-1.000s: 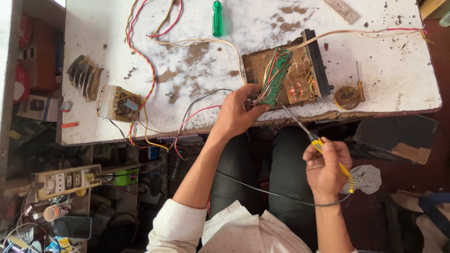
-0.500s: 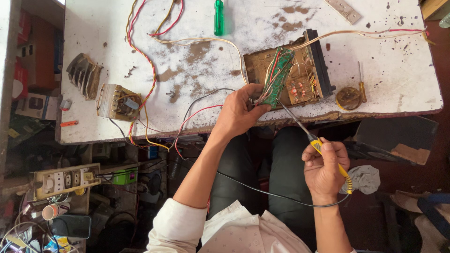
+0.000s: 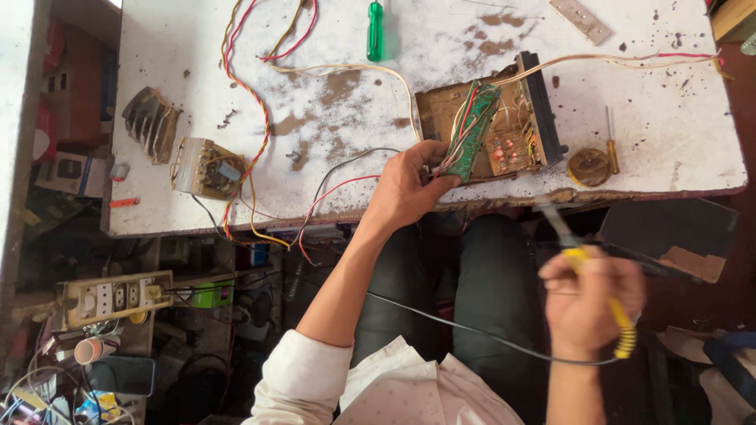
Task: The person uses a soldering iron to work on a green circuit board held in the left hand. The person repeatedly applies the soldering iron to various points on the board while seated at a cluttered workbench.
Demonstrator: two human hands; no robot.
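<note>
Reaching up to the surface [image 3: 646, 118], the left hand [image 3: 409, 187] grips the circuit board [image 3: 472, 132]; below the board, the right hand [image 3: 587, 299] is fisted around the soldering iron [image 3: 591, 275].

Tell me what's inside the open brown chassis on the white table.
Inside the open brown chassis a green circuit board stands tilted with coloured wires, beside a brown board of small parts. The left hand covers the near corner, hiding what lies beneath.

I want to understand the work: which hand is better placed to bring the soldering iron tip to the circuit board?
The right hand. It already grips the yellow-handled soldering iron, tip aimed toward the circuit board. The left hand is occupied steadying that board at the table edge.
</note>
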